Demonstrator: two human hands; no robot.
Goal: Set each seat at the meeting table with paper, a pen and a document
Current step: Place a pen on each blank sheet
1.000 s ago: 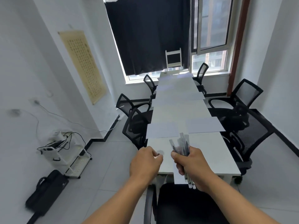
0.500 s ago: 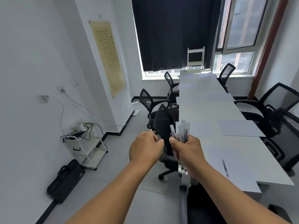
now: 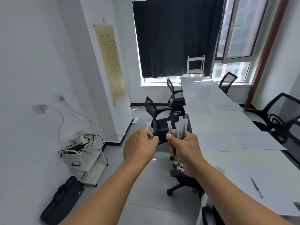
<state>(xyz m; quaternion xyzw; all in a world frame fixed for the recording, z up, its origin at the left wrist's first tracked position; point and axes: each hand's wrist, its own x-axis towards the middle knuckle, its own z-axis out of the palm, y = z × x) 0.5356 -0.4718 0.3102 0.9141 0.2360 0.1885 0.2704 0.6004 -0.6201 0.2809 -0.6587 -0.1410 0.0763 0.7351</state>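
Beside table: right hand fingers clamp pens; left hand loosely curled, empty

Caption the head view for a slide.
Right hand grips a bundle of pens beside the meeting table; one pen already lies on paper.

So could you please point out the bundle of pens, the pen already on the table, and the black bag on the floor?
bundle of pens [image 3: 178, 129]: head view, on the clear barrels above the right hand.
pen on the table [image 3: 257, 187]: head view, mid-barrel.
black bag [image 3: 63, 199]: head view, middle of its top face.
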